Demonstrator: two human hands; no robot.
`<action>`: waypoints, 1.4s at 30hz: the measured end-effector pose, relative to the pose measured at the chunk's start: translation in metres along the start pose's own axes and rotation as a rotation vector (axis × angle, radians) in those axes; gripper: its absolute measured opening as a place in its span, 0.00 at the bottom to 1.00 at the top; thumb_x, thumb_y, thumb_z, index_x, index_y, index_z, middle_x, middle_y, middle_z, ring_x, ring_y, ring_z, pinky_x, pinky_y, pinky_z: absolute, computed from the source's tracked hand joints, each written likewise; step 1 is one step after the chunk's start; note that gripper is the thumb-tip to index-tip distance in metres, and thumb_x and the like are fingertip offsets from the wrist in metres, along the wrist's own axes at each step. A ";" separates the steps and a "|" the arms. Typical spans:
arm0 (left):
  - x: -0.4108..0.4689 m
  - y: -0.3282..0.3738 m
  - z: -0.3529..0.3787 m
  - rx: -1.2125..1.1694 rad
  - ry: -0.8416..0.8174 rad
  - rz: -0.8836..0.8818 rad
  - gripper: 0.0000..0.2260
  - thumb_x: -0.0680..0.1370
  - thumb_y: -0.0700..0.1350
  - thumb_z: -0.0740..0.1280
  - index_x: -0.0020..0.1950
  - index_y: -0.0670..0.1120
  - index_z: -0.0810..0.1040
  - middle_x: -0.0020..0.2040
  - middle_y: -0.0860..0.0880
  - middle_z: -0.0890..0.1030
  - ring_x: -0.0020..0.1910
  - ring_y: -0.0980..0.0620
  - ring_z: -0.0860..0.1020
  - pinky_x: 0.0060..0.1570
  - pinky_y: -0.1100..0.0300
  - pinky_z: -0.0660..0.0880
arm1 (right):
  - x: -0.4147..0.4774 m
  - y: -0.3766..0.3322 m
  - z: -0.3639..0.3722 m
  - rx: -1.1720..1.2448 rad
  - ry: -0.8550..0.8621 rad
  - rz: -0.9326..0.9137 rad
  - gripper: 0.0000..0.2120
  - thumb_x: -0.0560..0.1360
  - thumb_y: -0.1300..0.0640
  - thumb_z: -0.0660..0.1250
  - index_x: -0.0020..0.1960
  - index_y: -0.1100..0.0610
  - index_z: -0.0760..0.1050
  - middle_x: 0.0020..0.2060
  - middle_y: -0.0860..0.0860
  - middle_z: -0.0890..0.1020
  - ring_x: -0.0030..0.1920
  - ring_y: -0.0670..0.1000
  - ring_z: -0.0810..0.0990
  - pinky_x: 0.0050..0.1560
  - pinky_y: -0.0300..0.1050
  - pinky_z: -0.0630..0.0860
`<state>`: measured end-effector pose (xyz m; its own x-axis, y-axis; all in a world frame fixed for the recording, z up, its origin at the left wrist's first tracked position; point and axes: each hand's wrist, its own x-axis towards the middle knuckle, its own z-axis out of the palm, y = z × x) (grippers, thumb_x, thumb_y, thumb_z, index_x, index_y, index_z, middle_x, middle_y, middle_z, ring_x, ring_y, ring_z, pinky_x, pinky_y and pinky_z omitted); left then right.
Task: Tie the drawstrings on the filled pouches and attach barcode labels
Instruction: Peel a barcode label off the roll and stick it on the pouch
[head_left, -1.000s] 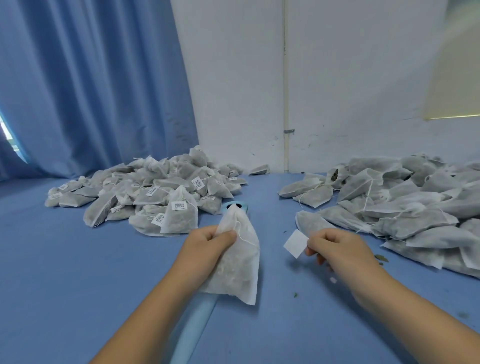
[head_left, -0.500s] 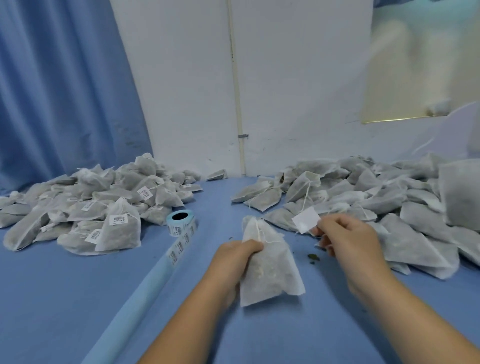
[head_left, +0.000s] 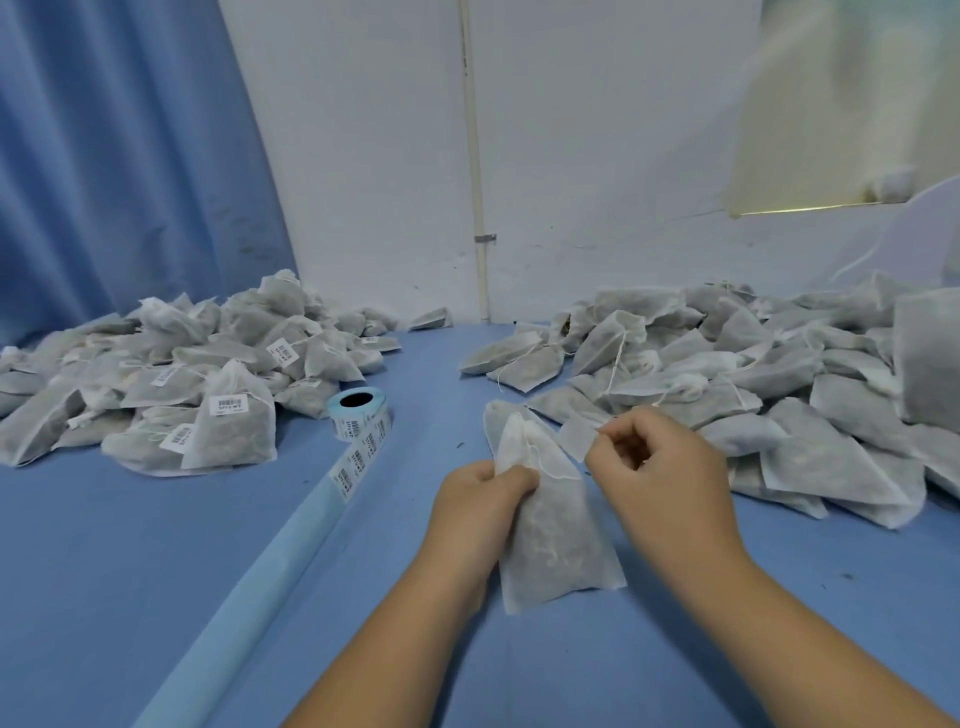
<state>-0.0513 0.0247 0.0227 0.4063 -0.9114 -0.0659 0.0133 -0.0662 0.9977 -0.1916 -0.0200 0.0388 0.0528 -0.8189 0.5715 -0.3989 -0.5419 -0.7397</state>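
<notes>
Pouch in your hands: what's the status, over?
Left hand grips pouch at its neck. Right hand pinches a label, close beside the pouch top. Nothing between them; label roll sits off to the left.

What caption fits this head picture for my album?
Left hand grips a pouch while right hand pinches a label beside it.

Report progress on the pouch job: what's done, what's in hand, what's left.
Done: the left pile holds many pouches already carrying barcode labels. In hand: the left hand grips one pouch at its gathered neck while the right hand pinches a label beside it, not yet stuck on. Left: the large right pile shows no labels, several drawstrings loose.
</notes>
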 end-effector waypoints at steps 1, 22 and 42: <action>-0.001 0.000 0.001 0.015 0.007 0.011 0.11 0.65 0.49 0.68 0.44 0.46 0.77 0.39 0.45 0.75 0.39 0.48 0.73 0.41 0.52 0.67 | -0.001 -0.001 0.001 -0.027 0.002 -0.027 0.07 0.68 0.58 0.68 0.33 0.50 0.74 0.29 0.43 0.77 0.34 0.44 0.75 0.36 0.41 0.69; -0.007 0.004 0.005 0.218 0.059 0.269 0.08 0.73 0.44 0.70 0.35 0.48 0.75 0.30 0.54 0.71 0.30 0.57 0.68 0.29 0.65 0.65 | -0.011 -0.003 0.008 -0.204 -0.163 -0.266 0.03 0.69 0.58 0.72 0.42 0.52 0.81 0.38 0.43 0.75 0.38 0.44 0.72 0.41 0.42 0.71; -0.009 0.008 -0.003 0.168 0.061 0.117 0.07 0.66 0.51 0.66 0.38 0.48 0.73 0.34 0.48 0.72 0.34 0.52 0.70 0.36 0.56 0.65 | 0.004 0.002 -0.009 0.325 -0.050 0.296 0.09 0.70 0.58 0.68 0.37 0.45 0.81 0.30 0.39 0.80 0.29 0.37 0.74 0.37 0.42 0.72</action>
<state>-0.0517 0.0340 0.0316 0.4510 -0.8908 0.0562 -0.1874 -0.0329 0.9817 -0.2006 -0.0230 0.0428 0.0270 -0.9515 0.3066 -0.0951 -0.3078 -0.9467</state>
